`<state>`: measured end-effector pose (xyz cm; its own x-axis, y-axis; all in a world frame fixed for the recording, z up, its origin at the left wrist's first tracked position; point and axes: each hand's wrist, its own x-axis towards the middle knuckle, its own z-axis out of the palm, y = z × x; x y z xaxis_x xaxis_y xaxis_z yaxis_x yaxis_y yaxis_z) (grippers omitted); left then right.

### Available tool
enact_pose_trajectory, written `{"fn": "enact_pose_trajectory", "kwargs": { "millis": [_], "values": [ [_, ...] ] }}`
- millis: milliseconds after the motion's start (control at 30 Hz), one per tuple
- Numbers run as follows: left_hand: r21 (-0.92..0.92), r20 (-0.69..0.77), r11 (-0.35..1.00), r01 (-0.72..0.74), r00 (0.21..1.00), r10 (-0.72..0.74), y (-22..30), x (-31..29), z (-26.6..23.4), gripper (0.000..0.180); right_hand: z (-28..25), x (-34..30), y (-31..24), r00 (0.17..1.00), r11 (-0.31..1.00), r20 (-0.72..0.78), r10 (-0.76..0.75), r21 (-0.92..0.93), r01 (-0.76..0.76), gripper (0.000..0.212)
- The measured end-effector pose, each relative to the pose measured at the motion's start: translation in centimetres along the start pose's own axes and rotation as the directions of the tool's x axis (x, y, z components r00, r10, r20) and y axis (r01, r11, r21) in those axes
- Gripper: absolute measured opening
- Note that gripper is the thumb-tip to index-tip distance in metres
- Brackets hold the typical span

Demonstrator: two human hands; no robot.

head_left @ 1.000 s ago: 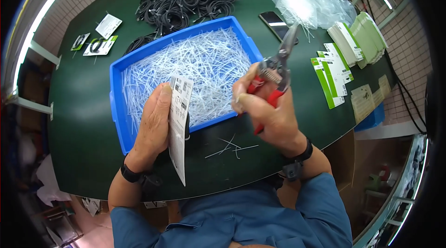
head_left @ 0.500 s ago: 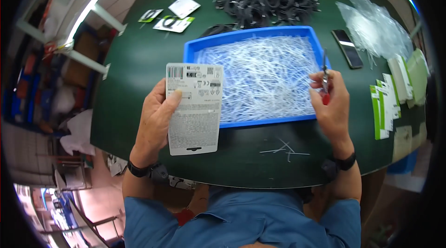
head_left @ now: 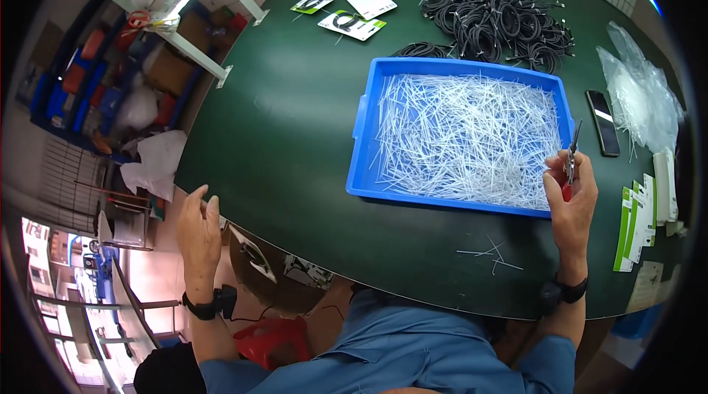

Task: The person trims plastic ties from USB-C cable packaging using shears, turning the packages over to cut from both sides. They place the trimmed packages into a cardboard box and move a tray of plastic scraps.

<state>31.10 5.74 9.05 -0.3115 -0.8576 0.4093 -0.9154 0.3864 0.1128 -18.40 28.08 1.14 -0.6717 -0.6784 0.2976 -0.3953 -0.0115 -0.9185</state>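
Green worktop [head_left: 287, 136]: largest item, filling most of the view. A blue tray [head_left: 363, 150] sits on its right half, holding a spread layer of thin white strips [head_left: 472, 139]. Behind the tray, a heap of black cables [head_left: 494, 21], mostly coiled and tied. At the far right, a clear plastic bag [head_left: 640, 91].

Left hand [head_left: 199, 228]: just beyond the worktop's left front edge, grip spread, thumb and fingers apart, holding nothing visible. Nearest item is a pale card [head_left: 247, 250] with a dark curved piece, beneath the hand and below worktop level; whether it touches the brown cardboard [head_left: 274, 294] under it cannot be told.

Right hand [head_left: 574, 198]: at the tray's front right corner, grip wrapped around red-handled cutters, blades directed away from the person. Whether the blades are parted cannot be told.

Back left of worktop: a carded black cable [head_left: 352, 25], near a white card [head_left: 371, 2]. Right side: overlapping green-and-white cards [head_left: 636, 228]. Dark phone [head_left: 603, 122]: between tray and bag. Cutters [head_left: 571, 164]: wholly within the right grip's hold. Smallest: a few loose strips [head_left: 495, 252], crossed, in front of the tray.
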Motion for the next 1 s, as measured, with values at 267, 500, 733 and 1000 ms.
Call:
{"fn": "enact_pose_trajectory", "kwargs": {
  "millis": [267,500,733,1000],
  "values": [
    [-0.260,0.069,0.950,-0.173,0.978,0.197,3.2,15.8,13.6,0.041,0.6,0.8,-0.2,0.989,0.967,0.048,-0.142,-0.207,0.149,0.038],
    [0.018,-0.024,0.802,-0.598,0.801,0.598,6.8,32.9,29.8,0.075,0.1,0.5,1.3,0.986,0.970,0.017,-0.168,-0.172,0.169,0.045],
    [0.062,0.096,0.739,-0.671,0.741,0.665,7.2,39.7,36.8,0.084,0.2,0.6,0.9,0.986,0.982,0.061,-0.156,-0.093,0.161,0.047],
    [0.005,0.263,0.709,-0.705,0.685,0.679,7.9,40.0,34.4,0.050,-0.1,0.5,0.9,0.987,0.986,0.078,-0.138,-0.080,0.145,0.044]
  ]
}}
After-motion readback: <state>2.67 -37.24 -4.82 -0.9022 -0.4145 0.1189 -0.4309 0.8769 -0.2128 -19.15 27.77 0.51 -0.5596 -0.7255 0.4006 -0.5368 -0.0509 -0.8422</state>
